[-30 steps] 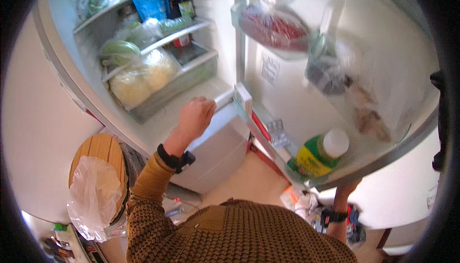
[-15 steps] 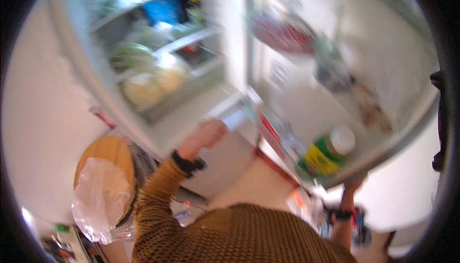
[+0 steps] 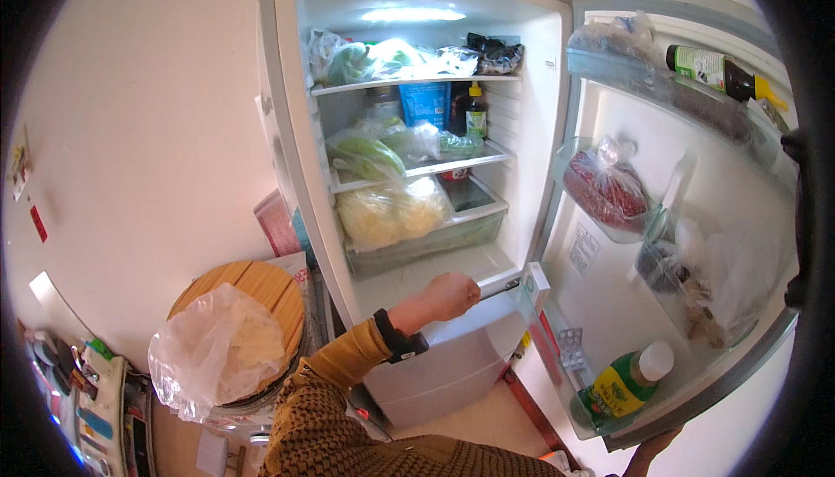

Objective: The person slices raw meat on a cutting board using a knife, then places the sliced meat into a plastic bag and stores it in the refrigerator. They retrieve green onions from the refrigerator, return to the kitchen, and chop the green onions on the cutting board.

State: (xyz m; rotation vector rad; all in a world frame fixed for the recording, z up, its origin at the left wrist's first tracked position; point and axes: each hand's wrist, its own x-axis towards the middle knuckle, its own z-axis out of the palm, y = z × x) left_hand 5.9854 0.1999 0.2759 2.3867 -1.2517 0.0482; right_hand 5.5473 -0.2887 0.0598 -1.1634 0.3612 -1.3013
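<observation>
My left hand (image 3: 448, 296) is closed in a fist in front of the lower front edge of the open refrigerator (image 3: 365, 290). A slender dark piece (image 3: 500, 290) runs from the fist toward the door's lower corner; I cannot tell whether the fist holds it. My right hand (image 3: 652, 451), partly hidden, grips the bottom edge of the refrigerator door (image 3: 600, 260), which stands wide open. Close to the left fist, the lowest door shelf carries a small white box (image 3: 536, 287), a blister pack (image 3: 571, 348) and a green bottle with a white cap (image 3: 628, 383).
Inside the refrigerator are bagged green vegetables (image 3: 370, 155), bagged pale yellow food (image 3: 396, 212) and a blue packet (image 3: 426, 105). Higher door shelves hold a bag of reddish food (image 3: 609, 188) and a dark bottle (image 3: 713, 73). At left, a plastic bag (image 3: 217, 351) lies on a round wooden board (image 3: 261, 290).
My view has shifted and sharpened, so more of the refrigerator's interior shows. My left hand stays closed near its lower front edge; my right hand remains on the door's bottom edge.
</observation>
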